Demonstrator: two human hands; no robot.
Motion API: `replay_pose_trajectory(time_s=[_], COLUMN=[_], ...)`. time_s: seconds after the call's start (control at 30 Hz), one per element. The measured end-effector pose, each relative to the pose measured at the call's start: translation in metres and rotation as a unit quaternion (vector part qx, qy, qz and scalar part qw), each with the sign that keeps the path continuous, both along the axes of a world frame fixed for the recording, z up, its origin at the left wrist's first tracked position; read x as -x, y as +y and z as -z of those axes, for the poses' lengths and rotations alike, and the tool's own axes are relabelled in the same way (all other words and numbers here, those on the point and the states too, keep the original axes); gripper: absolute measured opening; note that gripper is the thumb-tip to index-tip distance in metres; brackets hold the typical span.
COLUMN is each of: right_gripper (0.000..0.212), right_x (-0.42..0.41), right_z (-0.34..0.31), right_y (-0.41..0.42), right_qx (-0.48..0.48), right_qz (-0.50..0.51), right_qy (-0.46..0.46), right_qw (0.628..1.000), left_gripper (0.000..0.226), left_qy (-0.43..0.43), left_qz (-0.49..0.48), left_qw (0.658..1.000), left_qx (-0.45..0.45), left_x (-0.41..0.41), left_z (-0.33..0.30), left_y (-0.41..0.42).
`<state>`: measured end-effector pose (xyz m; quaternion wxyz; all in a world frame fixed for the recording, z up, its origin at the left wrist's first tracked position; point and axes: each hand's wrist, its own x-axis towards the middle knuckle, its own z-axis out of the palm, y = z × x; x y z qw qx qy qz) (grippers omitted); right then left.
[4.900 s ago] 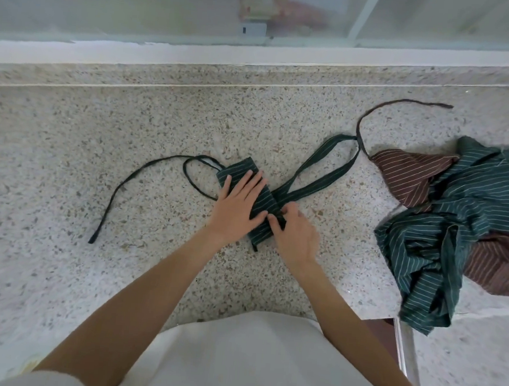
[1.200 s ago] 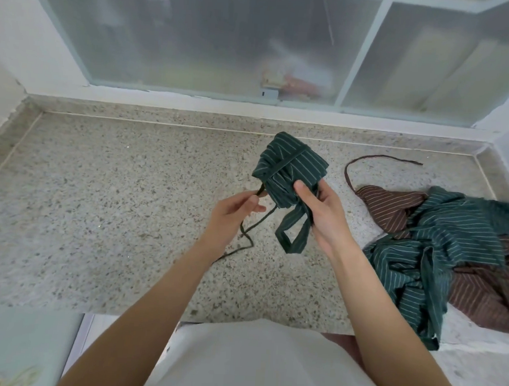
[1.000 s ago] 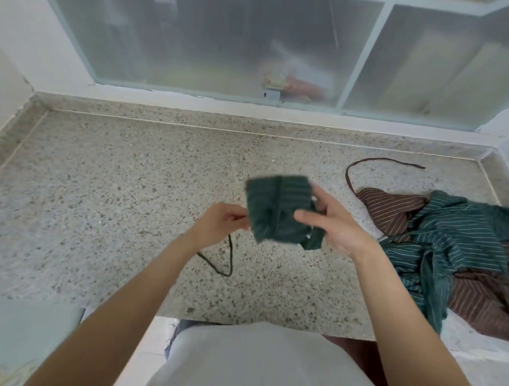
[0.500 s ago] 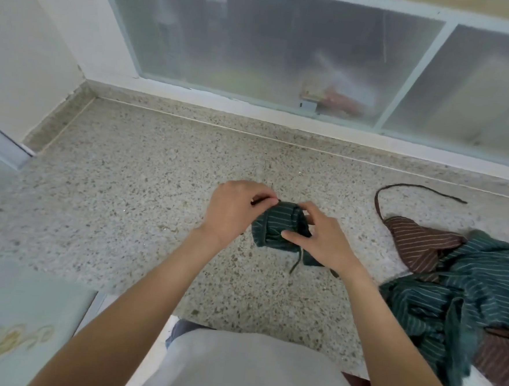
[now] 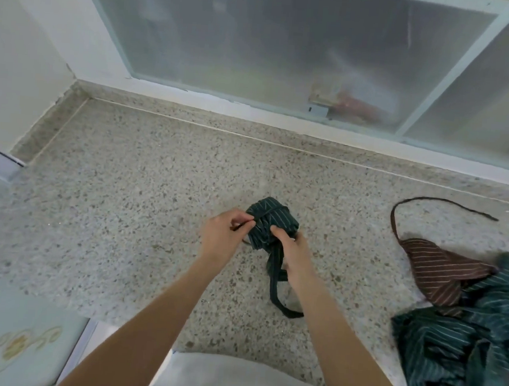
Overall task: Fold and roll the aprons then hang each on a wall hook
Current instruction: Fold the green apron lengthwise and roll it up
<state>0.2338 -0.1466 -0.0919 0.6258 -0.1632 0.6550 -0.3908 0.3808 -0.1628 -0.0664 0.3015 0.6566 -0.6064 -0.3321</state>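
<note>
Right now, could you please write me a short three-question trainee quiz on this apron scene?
1. True or false: both hands grip the rolled green apron.
2. What does the left hand pinch: A) a thin tie, B) a hook, C) the brown apron?
3. Fill in: the loose aprons lie on the counter to the person's ____.

Key: 1 true, the right hand included; 2 A; 3 right.

There were two hands, the left hand (image 5: 224, 236) and the right hand (image 5: 295, 253). There was one rolled green apron (image 5: 270, 224) and one loose green apron (image 5: 462, 343). There was one brown striped apron (image 5: 440, 270). One tabletop (image 5: 126, 199) carried them. Behind it stood two frosted window panes (image 5: 258, 36).
</note>
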Motion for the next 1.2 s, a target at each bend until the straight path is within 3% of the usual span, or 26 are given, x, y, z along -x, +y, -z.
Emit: replay_pose_trajectory(time_s=[0.1, 0.27, 0.33, 0.4, 0.43, 0.5, 0.6, 0.7, 0.77, 0.87, 0.93, 1.1, 1.2], right_gripper=[0.047, 0.053, 0.063, 0.064, 0.058, 0.041, 0.022, 0.012, 0.011, 0.026, 0.029, 0.034, 0.038], right_x=[0.011, 0.049, 0.063, 0.07, 0.07, 0.065, 0.056, 0.053, 0.052, 0.047, 0.047, 0.056, 0.056], right_z=[0.014, 0.026, 0.024, 0.017, 0.012, 0.0, -0.008, -0.006, -0.004, -0.007, -0.006, -0.005, -0.002], right_y=[-0.009, -0.011, -0.013, -0.016, -0.019, -0.03, -0.048, -0.059, -0.061, -0.059, -0.061, -0.066, -0.066], right_qx=[-0.005, 0.014, -0.008, 0.077, 0.154, 0.266, 0.298, 0.284, 0.285, 0.301, 0.309, 0.325, 0.306], right_qz=[0.002, -0.128, -0.173, -0.187, -0.197, -0.256, -0.367, -0.423, -0.45, -0.492, -0.513, -0.554, -0.539], right_qy=[0.072, 0.296, 0.464, 0.601, 0.604, 0.53, 0.494, 0.547, 0.596, 0.641, 0.653, 0.638, 0.637], right_qw=[0.997, 0.946, 0.869, 0.773, 0.757, 0.764, 0.73, 0.664, 0.601, 0.506, 0.463, 0.425, 0.458], left_gripper=[0.012, 0.013, 0.015, 0.019, 0.02, 0.021, 0.019, 0.017, 0.011, 0.023, 0.022, 0.006, 0.006], left_qy=[0.02, 0.049, 0.05, 0.042, 0.041, 0.026, 0.006, -0.064, -0.148, -0.226, -0.253, -0.276, -0.284], left_qz=[0.037, 0.07, 0.106, 0.133, 0.139, 0.153, 0.141, 0.088, 0.116, 0.192, 0.206, 0.154, 0.147], left_qw=[0.998, 0.995, 0.992, 0.989, 0.989, 0.988, 0.99, 0.988, 0.967, 0.947, 0.942, 0.947, 0.944], left_qx=[-0.041, -0.053, -0.052, -0.039, -0.024, 0.004, 0.014, 0.11, 0.174, 0.124, 0.079, 0.068, 0.075], left_x=[0.013, 0.042, 0.053, 0.058, 0.06, 0.063, 0.061, 0.047, 0.041, 0.044, 0.047, 0.039, 0.031], left_z=[0.019, 0.044, 0.052, 0.058, 0.061, 0.063, 0.059, 0.064, 0.073, 0.083, 0.086, 0.086, 0.079], left_y=[-0.015, -0.03, -0.032, -0.03, -0.03, -0.031, -0.032, -0.023, -0.014, 0.0, 0.003, -0.015, -0.033])
